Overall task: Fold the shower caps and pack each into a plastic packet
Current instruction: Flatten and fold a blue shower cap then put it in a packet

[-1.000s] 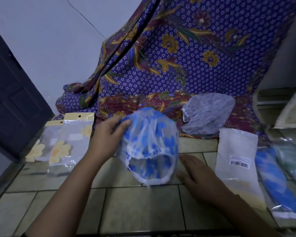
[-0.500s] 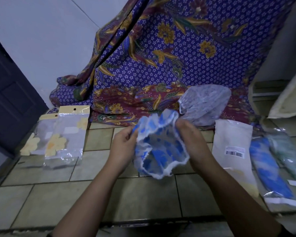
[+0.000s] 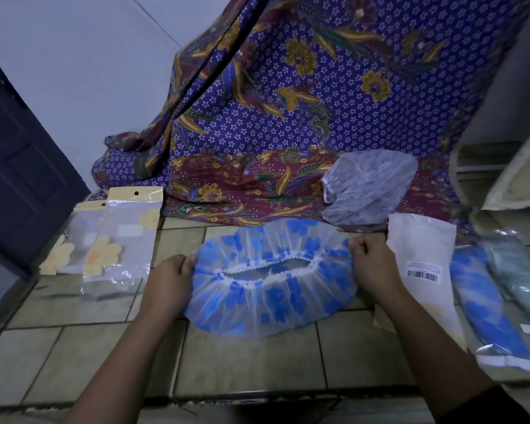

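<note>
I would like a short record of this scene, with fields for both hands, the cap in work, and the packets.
left hand: grips the left edge of the blue shower cap
right hand: grips its right edge
cap state: stretched wide, opening toward the camera, above the tiled surface
unpacked: grey shower cap on the patterned cloth
left side: two yellow-flower packets
right side: barcode packet, blue-filled packet, greenish packet, blurred
</note>
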